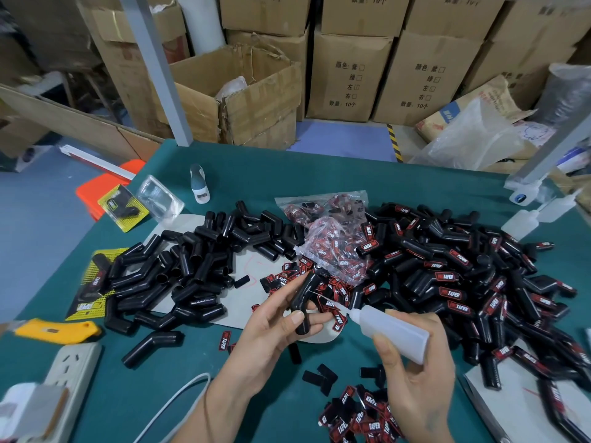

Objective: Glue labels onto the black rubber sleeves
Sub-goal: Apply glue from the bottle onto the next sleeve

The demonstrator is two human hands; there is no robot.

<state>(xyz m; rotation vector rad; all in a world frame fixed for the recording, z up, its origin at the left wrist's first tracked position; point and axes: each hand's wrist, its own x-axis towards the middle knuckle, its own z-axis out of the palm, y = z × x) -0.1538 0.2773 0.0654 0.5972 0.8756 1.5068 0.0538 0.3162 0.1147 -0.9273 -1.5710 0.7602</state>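
At the near edge of the green bench (pixel 319 174) a scatter of loose red-and-black labels (pixel 358 420) lies just right of the person's forearms. Beside the near left corner sit a white power strip (pixel 68 372) and a yellow utility knife (pixel 59 330). The right hand (pixel 412 369) has its fingers clamped round a translucent glue bottle (pixel 391 330), tilted so its nozzle points left toward a label (pixel 339 319) held at the left fingertips. The left hand (pixel 278 324) has its fingers closed on a bent black rubber sleeve (pixel 305 302), pinching its lower end while the upper end sticks up; the label sits just beside that sleeve, and I cannot tell whether the nozzle touches it. Beyond the hands, toward the middle of the bench, a clear bag of labels (pixel 332 247) lies open with more spilled around it. Left of it is a pile of unlabelled sleeves (pixel 192 266) on a grey mat; right of it, reaching the right edge, is a bigger pile of labelled sleeves (pixel 463 276). Spare squeeze bottles (pixel 524 220) stand near the far right corner. Past the far edge, cardboard boxes (pixel 348 75) are stacked against the wall
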